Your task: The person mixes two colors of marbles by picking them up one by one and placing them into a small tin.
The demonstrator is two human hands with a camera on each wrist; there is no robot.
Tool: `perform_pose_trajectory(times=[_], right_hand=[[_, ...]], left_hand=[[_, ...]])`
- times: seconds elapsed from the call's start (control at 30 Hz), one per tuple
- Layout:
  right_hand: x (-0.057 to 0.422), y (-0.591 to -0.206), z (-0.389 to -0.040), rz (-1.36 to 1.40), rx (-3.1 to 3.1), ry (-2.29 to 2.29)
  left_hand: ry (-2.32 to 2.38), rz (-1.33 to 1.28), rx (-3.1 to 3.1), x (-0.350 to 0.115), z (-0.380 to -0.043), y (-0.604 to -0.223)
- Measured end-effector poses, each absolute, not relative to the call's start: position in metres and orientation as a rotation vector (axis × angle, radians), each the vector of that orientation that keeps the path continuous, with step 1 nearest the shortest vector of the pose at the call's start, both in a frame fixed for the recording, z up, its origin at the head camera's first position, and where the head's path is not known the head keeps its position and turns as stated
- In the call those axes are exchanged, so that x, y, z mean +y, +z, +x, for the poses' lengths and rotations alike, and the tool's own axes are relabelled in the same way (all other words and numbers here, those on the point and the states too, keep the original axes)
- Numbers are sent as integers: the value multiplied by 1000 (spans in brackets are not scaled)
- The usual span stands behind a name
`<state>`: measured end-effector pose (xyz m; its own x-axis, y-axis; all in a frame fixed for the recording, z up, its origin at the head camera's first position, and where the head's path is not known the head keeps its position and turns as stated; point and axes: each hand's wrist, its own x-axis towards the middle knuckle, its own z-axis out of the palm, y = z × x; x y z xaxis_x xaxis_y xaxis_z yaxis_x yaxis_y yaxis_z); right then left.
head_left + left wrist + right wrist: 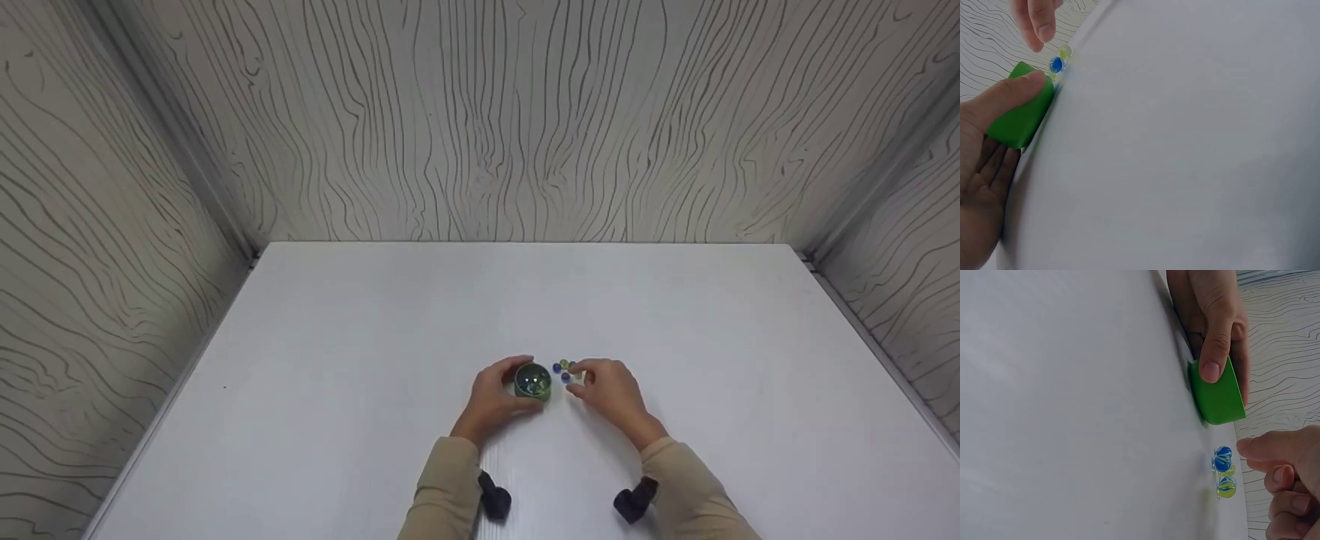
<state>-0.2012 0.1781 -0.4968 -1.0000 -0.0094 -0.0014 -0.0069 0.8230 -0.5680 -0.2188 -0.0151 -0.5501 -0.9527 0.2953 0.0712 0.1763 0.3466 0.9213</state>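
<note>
Your left hand curls round the green cup; marbles just beside it, 2–3 o'clock. Your right hand hangs at their 4 o'clock, thumb and forefinger spread, pinching nothing. Best: brace the cup, pinch 1 marble squarely; they could roll.

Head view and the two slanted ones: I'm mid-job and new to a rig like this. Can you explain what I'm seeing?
There's no machine; a person works bare-handed. The head view looks forward and down from the person's head. The others come from the wrist cameras, one per arm, so the white table looks tilted. The left hand holds a green cup on it. Beside the cup lies a small cluster of glassy blue and yellow-green marbles. The right hand is close by them, with nothing visibly held.
</note>
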Motion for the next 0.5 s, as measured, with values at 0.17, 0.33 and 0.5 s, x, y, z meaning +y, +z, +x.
perform_pose_trajectory(times=[0.17,0.33,0.5], right_hand=[[177,-498,-205,-5,3006,-892],[176,-501,-208,4,3005,-873],[176,-503,-209,13,2998,-870]], left_hand=[[1695,448,2471,-15,-220,-550],[1688,434,2481,-16,-219,-550],[1665,426,2497,-16,-220,-551]])
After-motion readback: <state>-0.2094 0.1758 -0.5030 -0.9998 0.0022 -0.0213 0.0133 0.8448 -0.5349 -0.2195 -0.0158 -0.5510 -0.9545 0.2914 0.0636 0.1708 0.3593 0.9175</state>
